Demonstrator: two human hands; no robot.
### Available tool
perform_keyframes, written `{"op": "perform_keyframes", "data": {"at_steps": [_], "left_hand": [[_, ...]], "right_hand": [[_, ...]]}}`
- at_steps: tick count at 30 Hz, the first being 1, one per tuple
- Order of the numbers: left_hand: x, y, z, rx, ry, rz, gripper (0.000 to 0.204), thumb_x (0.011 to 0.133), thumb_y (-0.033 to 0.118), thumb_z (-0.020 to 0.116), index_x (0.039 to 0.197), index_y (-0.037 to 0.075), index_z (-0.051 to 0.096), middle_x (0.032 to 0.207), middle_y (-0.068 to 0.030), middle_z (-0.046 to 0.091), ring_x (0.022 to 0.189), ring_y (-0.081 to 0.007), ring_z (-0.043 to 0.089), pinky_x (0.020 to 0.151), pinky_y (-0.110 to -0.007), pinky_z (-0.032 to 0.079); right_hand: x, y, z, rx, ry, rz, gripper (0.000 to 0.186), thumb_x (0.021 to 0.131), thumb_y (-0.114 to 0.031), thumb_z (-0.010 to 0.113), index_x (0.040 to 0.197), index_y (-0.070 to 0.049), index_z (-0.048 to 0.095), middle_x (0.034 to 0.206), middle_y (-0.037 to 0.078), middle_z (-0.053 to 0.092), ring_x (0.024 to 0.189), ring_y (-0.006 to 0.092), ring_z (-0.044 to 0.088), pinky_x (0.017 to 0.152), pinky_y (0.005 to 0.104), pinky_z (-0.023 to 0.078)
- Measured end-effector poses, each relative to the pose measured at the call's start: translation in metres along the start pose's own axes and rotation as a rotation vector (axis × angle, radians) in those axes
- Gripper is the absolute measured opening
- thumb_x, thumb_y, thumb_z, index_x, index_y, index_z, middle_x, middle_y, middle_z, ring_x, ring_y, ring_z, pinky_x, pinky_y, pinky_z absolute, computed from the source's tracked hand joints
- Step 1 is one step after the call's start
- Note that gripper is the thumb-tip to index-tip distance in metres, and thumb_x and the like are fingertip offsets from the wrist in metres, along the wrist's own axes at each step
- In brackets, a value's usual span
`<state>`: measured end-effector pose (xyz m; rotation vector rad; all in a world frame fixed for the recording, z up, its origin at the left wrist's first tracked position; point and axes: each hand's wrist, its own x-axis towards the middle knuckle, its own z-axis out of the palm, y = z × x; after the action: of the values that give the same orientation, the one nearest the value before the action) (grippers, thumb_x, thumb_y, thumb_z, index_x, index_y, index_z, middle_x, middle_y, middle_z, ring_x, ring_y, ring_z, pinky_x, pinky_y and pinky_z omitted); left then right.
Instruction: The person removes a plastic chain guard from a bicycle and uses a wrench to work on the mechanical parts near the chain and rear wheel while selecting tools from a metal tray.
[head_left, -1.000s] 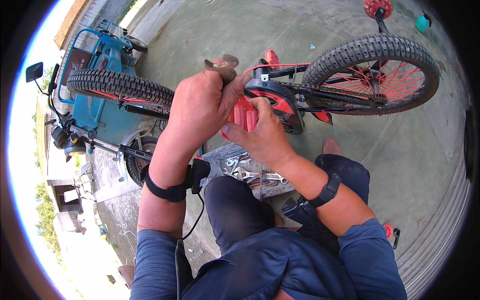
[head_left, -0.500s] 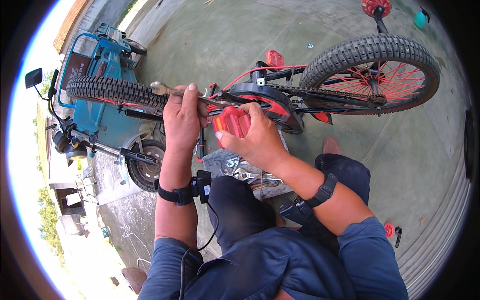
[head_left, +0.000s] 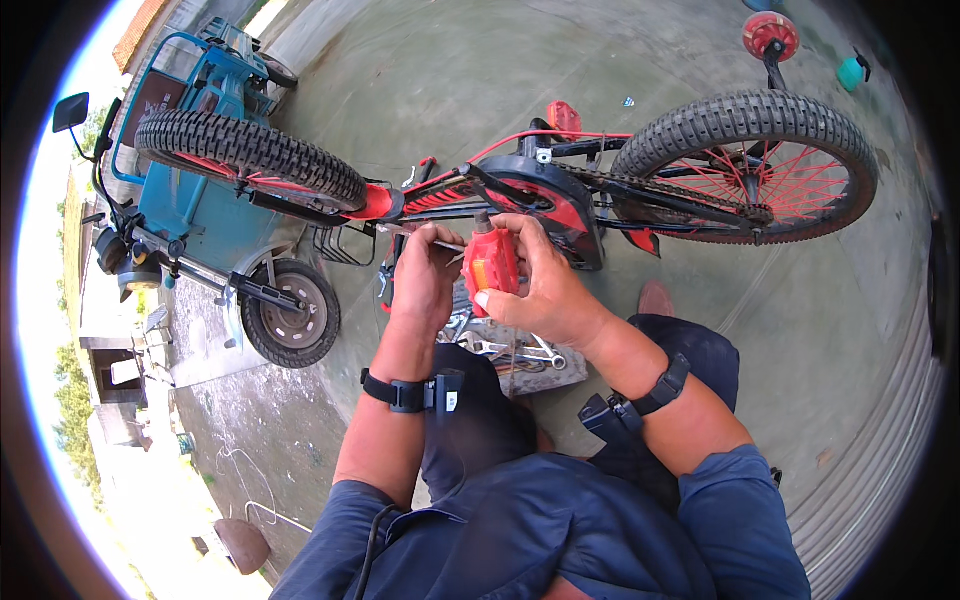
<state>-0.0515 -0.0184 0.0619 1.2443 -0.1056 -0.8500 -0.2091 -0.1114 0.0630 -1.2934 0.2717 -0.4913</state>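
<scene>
My right hand (head_left: 545, 285) grips a red pedal (head_left: 490, 268) with a yellow-orange reflector, fingers wrapped round its side. The pedal's dark axle end points up toward the black crank arm (head_left: 505, 188) and looks apart from it. Just left of the pedal, my left hand (head_left: 425, 275) is closed on a metal wrench (head_left: 396, 230), seen nearly edge-on and partly hidden by the fingers. Beyond both hands lies the black and red bicycle (head_left: 430, 203), on its side or upturned, with its chain cover and crank facing me.
A low block (head_left: 560, 372) by my knees carries several wrenches (head_left: 515, 347). The knobby front wheel (head_left: 250, 150) is at left, the rear wheel (head_left: 745, 170) at right, with a training wheel (head_left: 770, 38) above. A blue cargo tricycle (head_left: 215, 220) stands far left; a teal bottle (head_left: 851, 73) is far right.
The wrench has come away from the pedal's axle and turned edge-on. Both hands have shifted right, and the pedal is now tilted more upright, its axle end exposed. The front wheel has swung.
</scene>
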Motion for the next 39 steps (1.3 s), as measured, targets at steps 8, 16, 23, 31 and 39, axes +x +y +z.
{"op": "perform_keyframes", "data": {"at_steps": [8,16,23,31,39], "left_hand": [[-0.044,0.004,-0.009,-0.039,-0.100,0.016,0.023,0.100,0.028,0.047,0.095,0.006,0.055,0.069,-0.0017,0.049,0.055,-0.0119,0.044,0.052,-0.027,0.036],[-0.065,-0.001,-0.010,0.204,-0.168,0.148,0.034,0.094,0.021,0.068,0.119,0.000,0.058,0.085,0.0000,0.060,0.061,-0.0038,0.047,0.052,-0.020,0.037],[-0.069,-0.006,-0.039,0.333,-0.147,0.098,0.030,0.094,0.023,0.067,0.113,0.000,0.062,0.082,0.0011,0.061,0.059,-0.0024,0.046,0.050,-0.019,0.036],[-0.004,-0.019,-0.040,0.379,-0.029,0.149,0.042,0.093,0.017,0.066,0.127,-0.004,0.054,0.109,-0.0120,0.068,0.063,-0.0058,0.055,0.052,-0.019,0.041],[0.068,-0.031,-0.004,0.436,-0.157,0.398,0.056,0.085,0.010,0.072,0.135,-0.003,0.051,0.129,-0.0155,0.060,0.119,-0.0216,0.055,0.102,-0.034,0.043]], "right_hand": [[-0.009,0.002,-0.001,-0.150,0.004,-0.100,0.078,0.070,-0.022,0.076,0.136,-0.005,0.038,0.126,0.011,0.050,0.115,0.0217,0.054,0.100,0.0376,0.045],[-0.018,0.004,0.013,-0.685,0.049,-0.100,0.078,0.068,-0.031,0.075,0.133,-0.006,0.042,0.121,0.019,0.056,0.112,0.0349,0.058,0.094,0.0430,0.048],[-0.023,0.014,0.023,-0.823,-0.011,-0.110,0.079,0.066,-0.033,0.075,0.133,-0.005,0.043,0.122,0.019,0.056,0.113,0.0347,0.057,0.094,0.0431,0.048],[-0.020,-0.002,-0.007,-0.394,0.027,0.060,0.083,0.069,-0.026,0.075,0.139,-0.002,0.038,0.124,0.017,0.054,0.115,0.0264,0.056,0.099,0.0377,0.045],[-0.028,-0.025,-0.054,0.075,0.266,-0.044,0.069,0.081,-0.027,0.068,0.138,-0.003,0.040,0.115,0.016,0.059,0.097,0.0243,0.065,0.078,0.0322,0.055]]}}
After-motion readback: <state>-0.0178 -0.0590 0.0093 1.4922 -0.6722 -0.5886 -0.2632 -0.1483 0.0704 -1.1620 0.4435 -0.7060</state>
